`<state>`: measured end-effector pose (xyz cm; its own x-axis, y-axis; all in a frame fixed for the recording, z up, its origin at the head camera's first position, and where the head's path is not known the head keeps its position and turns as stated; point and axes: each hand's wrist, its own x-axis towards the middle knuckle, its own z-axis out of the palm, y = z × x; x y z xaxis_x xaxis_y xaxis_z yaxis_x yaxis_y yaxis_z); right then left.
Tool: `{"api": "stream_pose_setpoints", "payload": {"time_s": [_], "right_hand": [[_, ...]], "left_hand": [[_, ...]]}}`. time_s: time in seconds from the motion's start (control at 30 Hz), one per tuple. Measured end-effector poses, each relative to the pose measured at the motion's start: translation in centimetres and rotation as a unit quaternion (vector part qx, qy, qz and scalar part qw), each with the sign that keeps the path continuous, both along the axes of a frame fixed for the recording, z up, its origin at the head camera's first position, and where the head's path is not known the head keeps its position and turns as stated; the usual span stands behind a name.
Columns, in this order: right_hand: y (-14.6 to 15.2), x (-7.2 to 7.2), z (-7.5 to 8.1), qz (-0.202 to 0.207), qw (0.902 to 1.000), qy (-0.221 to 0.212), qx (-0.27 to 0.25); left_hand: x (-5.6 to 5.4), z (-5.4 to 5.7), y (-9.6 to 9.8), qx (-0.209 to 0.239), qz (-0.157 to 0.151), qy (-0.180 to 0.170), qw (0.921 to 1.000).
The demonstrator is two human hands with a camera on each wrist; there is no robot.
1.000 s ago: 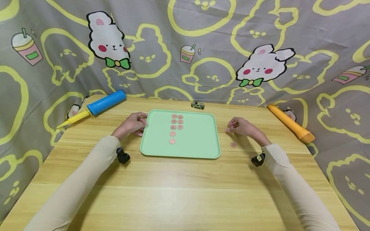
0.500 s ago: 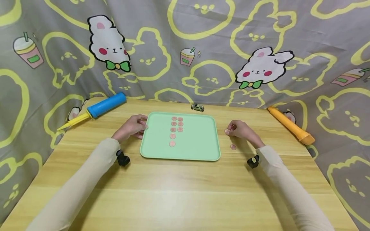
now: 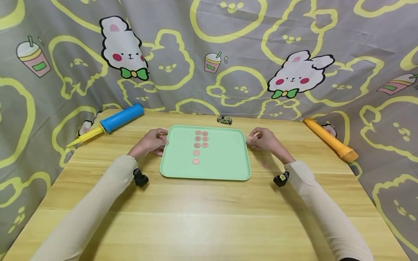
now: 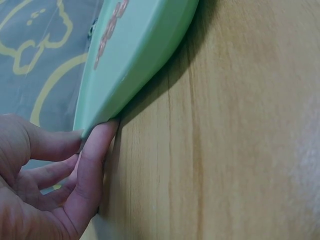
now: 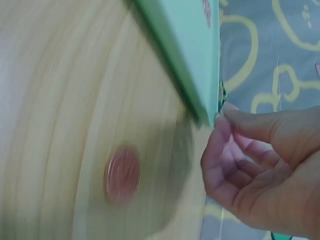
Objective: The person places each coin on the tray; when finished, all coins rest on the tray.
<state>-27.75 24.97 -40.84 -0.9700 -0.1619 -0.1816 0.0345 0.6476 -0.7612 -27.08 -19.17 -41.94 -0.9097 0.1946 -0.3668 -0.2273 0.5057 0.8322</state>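
Observation:
A light green tray [image 3: 225, 159] lies on the wooden table, bearing several copper coins [image 3: 196, 152] in two columns, the left one longer. My left hand [image 3: 151, 142] pinches the tray's left rim, with the thumb over the edge and the index finger against its outer side in the left wrist view. Just off the right rim is my right hand [image 3: 266, 139], thumb and index fingertips pressed together on a small coin, mostly hidden by the fingers. Below that hand, one loose copper coin [image 5: 122, 175] lies flat on the table in its shadow.
A blue and yellow hand pump [image 3: 122, 117] lies at the back left. Behind the tray stands a toy car [image 3: 224, 120], near the patterned curtain [image 3: 183, 43]. An orange tube-like object [image 3: 330, 139] with a flared end lies along the right edge.
My right hand has moved left with the coin, from beside the loose coin up to the tray's right rim. The left hand keeps its hold on the tray.

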Motion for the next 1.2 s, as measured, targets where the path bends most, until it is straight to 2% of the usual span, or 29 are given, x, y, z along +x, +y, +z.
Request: {"api": "stream_pose_setpoints", "payload": {"time_s": [0.13, 0.27, 0.43, 0.93, 1.03, 1.2], "right_hand": [[-1.8, 0.1, 0.2, 0.019, 0.9985, -0.006, -0.050], [-3.3, 0.2, 0.0, 0.074, 0.9928, -0.032, -0.089], [-5.2, 0.1, -0.3, 0.140, 0.9822, -0.064, -0.107], [-10.0, 0.3, -0.9, 0.140, 0.9791, -0.085, -0.121], [-10.8, 0.4, -0.9, 0.151, 0.9790, -0.082, -0.109], [-11.9, 0.6, -0.9, 0.167, 0.9814, -0.075, -0.058]], "left_hand": [[0.0, 0.0, 0.0, 0.001, 0.001, 0.001, 1.0000], [0.0, -0.1, 0.0, 0.002, 0.002, 0.005, 1.0000], [-0.1, -0.2, 0.0, -0.003, 0.001, 0.005, 1.0000], [-0.1, -0.1, -0.3, 0.000, 0.003, 0.005, 1.0000], [-0.1, -0.1, -0.2, -0.001, 0.004, 0.006, 1.0000], [-0.1, -0.1, -0.2, 0.000, 0.001, 0.005, 1.0000]]}}
